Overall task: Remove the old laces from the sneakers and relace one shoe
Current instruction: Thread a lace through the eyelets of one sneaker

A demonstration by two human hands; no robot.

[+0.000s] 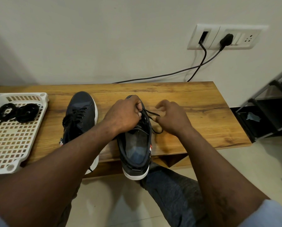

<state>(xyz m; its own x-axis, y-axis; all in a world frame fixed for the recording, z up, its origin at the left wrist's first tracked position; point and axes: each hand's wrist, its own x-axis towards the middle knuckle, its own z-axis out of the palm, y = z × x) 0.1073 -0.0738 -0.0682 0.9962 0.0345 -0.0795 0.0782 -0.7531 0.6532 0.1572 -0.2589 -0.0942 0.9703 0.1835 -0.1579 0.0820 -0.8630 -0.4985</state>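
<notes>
Dark sneaker (135,145) centre frame: left hand (124,115) fingers curled on its upper; right hand (171,118) pinching black lace (153,114) (other fingers loosely spread).

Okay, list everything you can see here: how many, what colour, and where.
Laced sneaker: one, navy with a white sole, left-centre on the table.
Open sneaker: one, navy with a white sole, centre, heel over the table edge.
Lace: one, black, leaving the open sneaker rightwards.
Spare laces: two coils, black, in the tray.
Tray: one, white, table's left end.
Table: one, brown wood, against the wall.
Switch panel: one, white, on the wall.
Cables: two, black, plugged into the panel.
Rack: one, black, far right.
Left hand: grips open sneaker.
Right hand: pinches lace.
</notes>
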